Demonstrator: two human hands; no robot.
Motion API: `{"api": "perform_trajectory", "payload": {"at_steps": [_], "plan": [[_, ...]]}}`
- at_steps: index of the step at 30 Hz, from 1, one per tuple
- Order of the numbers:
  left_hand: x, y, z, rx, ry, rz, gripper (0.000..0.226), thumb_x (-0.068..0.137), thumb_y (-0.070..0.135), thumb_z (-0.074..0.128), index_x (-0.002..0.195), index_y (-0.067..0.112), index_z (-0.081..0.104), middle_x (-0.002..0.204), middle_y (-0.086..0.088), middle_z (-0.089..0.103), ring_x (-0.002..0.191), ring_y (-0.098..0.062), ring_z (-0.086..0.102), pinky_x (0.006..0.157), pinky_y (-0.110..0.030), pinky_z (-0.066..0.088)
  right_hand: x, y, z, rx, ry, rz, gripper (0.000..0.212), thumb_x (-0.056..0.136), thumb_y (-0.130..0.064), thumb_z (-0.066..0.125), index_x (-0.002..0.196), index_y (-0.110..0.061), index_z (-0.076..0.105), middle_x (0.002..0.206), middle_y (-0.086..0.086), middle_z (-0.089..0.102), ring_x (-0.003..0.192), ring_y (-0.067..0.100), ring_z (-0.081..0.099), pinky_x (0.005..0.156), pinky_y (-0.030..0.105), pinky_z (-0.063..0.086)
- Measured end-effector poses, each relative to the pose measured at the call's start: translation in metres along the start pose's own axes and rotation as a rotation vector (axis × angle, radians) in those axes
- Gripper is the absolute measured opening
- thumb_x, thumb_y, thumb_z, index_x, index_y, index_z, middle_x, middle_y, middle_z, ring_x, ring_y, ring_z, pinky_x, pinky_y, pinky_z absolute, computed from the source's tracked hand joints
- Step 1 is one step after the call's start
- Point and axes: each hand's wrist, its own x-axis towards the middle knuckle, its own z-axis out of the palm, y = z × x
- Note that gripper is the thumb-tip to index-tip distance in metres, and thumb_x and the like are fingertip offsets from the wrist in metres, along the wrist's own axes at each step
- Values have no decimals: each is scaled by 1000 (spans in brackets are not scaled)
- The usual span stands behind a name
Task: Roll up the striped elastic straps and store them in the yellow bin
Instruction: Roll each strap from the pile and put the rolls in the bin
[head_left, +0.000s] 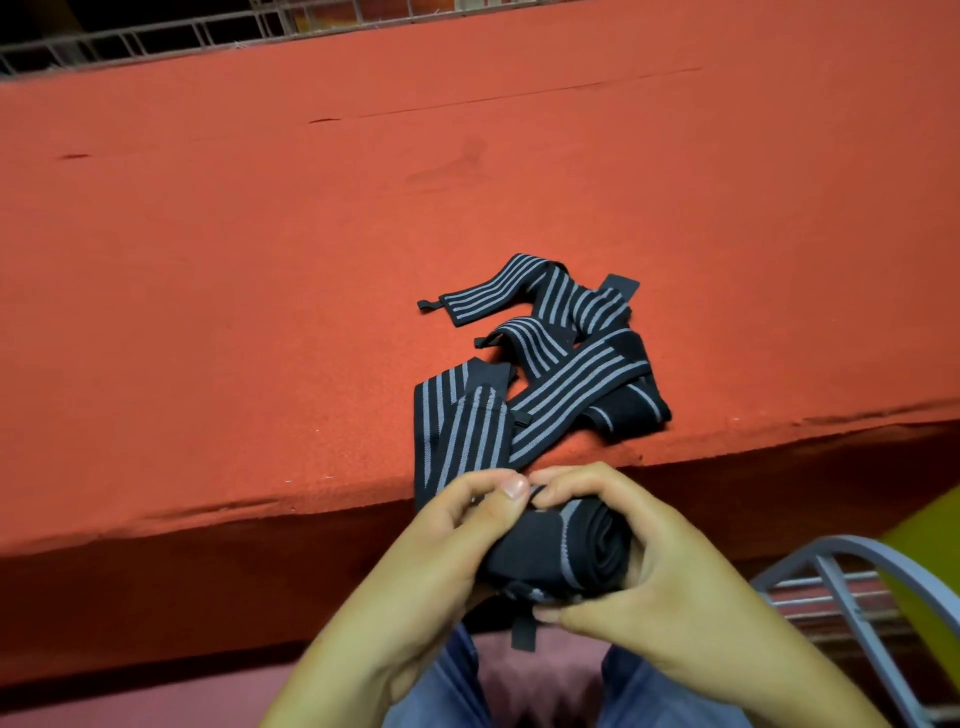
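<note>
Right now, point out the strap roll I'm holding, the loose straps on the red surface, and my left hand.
strap roll (608, 551), head view, its coiled end.
loose straps (571, 382), head view, a striped band.
left hand (449, 526), head view, its thumb side.

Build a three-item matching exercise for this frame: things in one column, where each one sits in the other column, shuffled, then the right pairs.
Things:
1. rolled strap
2. loose straps
3. grey wire rack

Places:
A. lying in a heap on the red surface
B. lower right of the view, off the surface
C. gripped between the left hand and the right hand

Pairs: 1-C, 2-A, 3-B.
</note>
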Motion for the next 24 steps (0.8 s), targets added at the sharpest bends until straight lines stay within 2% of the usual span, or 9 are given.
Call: {"api": "perform_trajectory", "payload": {"at_steps": [2, 4, 6, 10, 12, 15, 19, 22, 24], "plan": [[-2, 0, 4, 2, -90, -40, 50, 87, 56, 70, 122, 20, 72, 120, -11, 75, 105, -24, 73, 78, -35, 59, -2, -1, -5, -49, 15, -31, 63, 69, -8, 98, 118, -34, 69, 139, -10, 62, 135, 16, 60, 115, 50, 47], [-4, 0, 8, -8, -151, -45, 49, 89, 53, 63, 124, 21, 72, 120, -10, 76, 101, -20, 73, 72, -30, 58, -5, -2, -8, -78, 35, -58, 62, 70, -7, 97, 118, -36, 69, 139, -11, 60, 137, 16, 58, 117, 48, 45], [-2, 0, 12, -32, -182, -19, 46, 90, 46, 60, 126, 19, 71, 122, -8, 75, 107, -18, 73, 76, -27, 58, -10, -3, -12, -98, 54, -75, 64, 72, -6, 95, 120, -37, 67, 139, -12, 59, 138, 17, 56, 117, 48, 44], [3, -4, 27, -10, -185, 51, 43, 91, 33, 65, 130, 15, 66, 122, -9, 75, 118, -24, 71, 96, -36, 59, -26, -9, -32, -5, -30, 44, 78, 78, -6, 92, 136, -46, 58, 143, -14, 57, 137, 16, 58, 112, 44, 51], [4, -4, 37, 27, -179, 90, 35, 87, 32, 72, 121, 24, 70, 115, -4, 78, 110, -20, 74, 92, -32, 60, -36, -12, -44, 56, -28, 89, 84, 77, -7, 94, 139, -50, 56, 141, -17, 60, 134, 15, 62, 108, 40, 55], [3, -4, 55, 173, -187, 176, 40, 87, 32, 77, 125, 27, 66, 113, 0, 79, 107, -17, 75, 90, -28, 59, -51, -12, -55, 96, 54, 119, 86, 75, -8, 95, 138, -52, 56, 136, -14, 67, 128, 17, 68, 105, 41, 58], [2, -4, 79, 311, -197, 293, 42, 91, 20, 76, 127, 34, 62, 110, 13, 78, 102, -6, 75, 81, -15, 56, -72, -10, -64, 56, 201, 115, 76, 79, 0, 91, 127, -52, 62, 128, -10, 71, 119, 16, 72, 100, 37, 61], [4, -7, 90, 400, -306, 287, 55, 86, 30, 82, 133, 44, 58, 117, 12, 76, 108, -7, 73, 87, -18, 56, -89, -13, -74, 7, 290, 113, 75, 77, 4, 89, 121, -50, 62, 120, -10, 74, 111, 14, 75, 94, 34, 62], [6, -7, 101, 488, -343, 310, 64, 85, 29, 86, 137, 49, 54, 121, 10, 75, 111, -7, 72, 92, -21, 56, -100, -13, -83, -58, 348, 117, 75, 75, 1, 90, 119, -51, 60, 114, -14, 73, 106, 12, 75, 89, 36, 63]]}}
